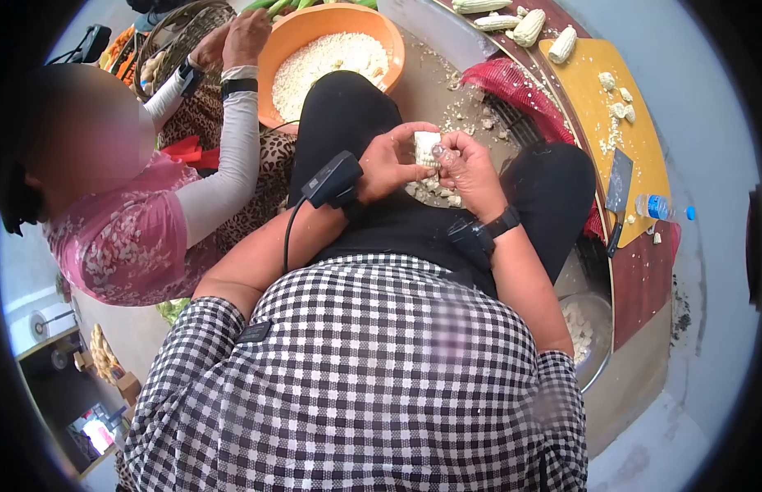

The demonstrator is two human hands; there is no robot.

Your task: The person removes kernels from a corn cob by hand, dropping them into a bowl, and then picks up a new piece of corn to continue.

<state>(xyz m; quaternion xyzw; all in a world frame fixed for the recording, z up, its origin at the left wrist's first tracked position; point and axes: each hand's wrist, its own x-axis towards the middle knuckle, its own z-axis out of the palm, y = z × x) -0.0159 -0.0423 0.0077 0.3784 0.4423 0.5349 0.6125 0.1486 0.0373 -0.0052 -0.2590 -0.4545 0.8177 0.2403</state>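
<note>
Between my hands, above my lap, is a short piece of white corn cob [427, 146] with rows of kernels on it. My left hand [389, 166] grips it from the left, thumb below and forefinger over the top. The fingers of my right hand [473, 170] are bent and closed against its right side, thumb pressed on the kernels. What lies under those fingertips is hidden. Below the hands, between my legs, several pale cob pieces [434, 193] lie in a heap.
A co-worker [127, 221] sits at the left, hands raised near an orange basin [393, 41] of loose kernels. On the right table are a yellow cutting board [582, 82], a cleaver [619, 184], corn cobs [529, 29] and a plastic bottle [653, 207]. A metal bowl [601, 348] stands lower right.
</note>
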